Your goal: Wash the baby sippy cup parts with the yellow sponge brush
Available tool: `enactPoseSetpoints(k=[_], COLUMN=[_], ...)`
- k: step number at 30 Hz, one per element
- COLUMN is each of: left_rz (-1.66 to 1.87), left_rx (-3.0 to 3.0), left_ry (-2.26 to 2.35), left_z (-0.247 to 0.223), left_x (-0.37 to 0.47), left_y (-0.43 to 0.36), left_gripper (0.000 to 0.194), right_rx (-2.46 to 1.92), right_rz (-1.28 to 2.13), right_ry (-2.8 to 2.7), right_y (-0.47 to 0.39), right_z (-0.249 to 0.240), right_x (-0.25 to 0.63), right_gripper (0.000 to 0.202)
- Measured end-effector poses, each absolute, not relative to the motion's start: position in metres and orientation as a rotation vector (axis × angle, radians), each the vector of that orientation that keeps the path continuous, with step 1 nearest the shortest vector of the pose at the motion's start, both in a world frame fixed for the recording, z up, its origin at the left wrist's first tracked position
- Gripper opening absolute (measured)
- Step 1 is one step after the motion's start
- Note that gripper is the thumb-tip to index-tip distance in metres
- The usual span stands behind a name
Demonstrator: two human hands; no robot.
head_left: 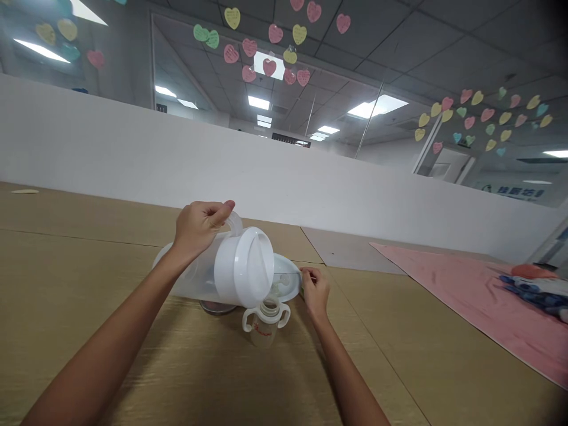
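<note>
A large translucent pitcher [199, 275] with a white lid is tipped onto its side in the air, its handle gripped by my left hand [202, 225]. Its lid end hangs just above an open baby bottle [265, 328] with two white side handles and red print, standing upright on the table. Behind the bottle is a pale oval dish [288, 290] with small clear parts in it. At the dish's right edge my right hand [316, 290] is closed, fingertips pinched together; what they hold is too small to make out. No stream of liquid is visible.
A round metallic item [217, 308] is partly hidden under the pitcher. The tan tabletop [390, 355] has seams. To the right lies a pink cloth [470, 302] with blue and orange fabric items [536, 290] on it. A low white wall [275, 183] borders the back, with glass above.
</note>
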State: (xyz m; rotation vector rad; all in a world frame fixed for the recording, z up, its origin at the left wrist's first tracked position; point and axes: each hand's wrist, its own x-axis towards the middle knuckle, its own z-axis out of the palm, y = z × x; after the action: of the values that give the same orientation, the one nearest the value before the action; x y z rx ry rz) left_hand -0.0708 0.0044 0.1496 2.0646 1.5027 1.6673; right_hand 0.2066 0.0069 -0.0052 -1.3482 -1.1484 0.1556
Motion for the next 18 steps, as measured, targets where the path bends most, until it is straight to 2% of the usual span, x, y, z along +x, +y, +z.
enactPoseSetpoints(k=[5, 11, 15, 18], left_rz=[1.701, 1.796, 1.827, 1.816], left_rx=[2.001, 1.621, 1.384, 1.467], left_ry=[1.548, 1.631, 1.665, 1.621], left_z=[0.146, 0.136, 0.128, 0.120], left_x=[-0.080, -0.108, -0.126, -0.138], left_y=[0.017, 0.049, 0.064, 0.073], left_gripper=[0.051, 0.056, 0.052, 0.050], right_rx=[-1.356, -1.338, -1.333, -1.335], right_rz=[0.152, 0.155, 0.145, 0.137], right_ry=[-1.160, -1.158, -1.153, -1.161], right_y=[0.006, 0.006, 0.008, 0.008], right_z=[-0.005, -0.004, -0.005, -0.005], right_x=[0.206, 0.206, 0.206, 0.207], right_gripper=[0.031, 0.030, 0.031, 0.031])
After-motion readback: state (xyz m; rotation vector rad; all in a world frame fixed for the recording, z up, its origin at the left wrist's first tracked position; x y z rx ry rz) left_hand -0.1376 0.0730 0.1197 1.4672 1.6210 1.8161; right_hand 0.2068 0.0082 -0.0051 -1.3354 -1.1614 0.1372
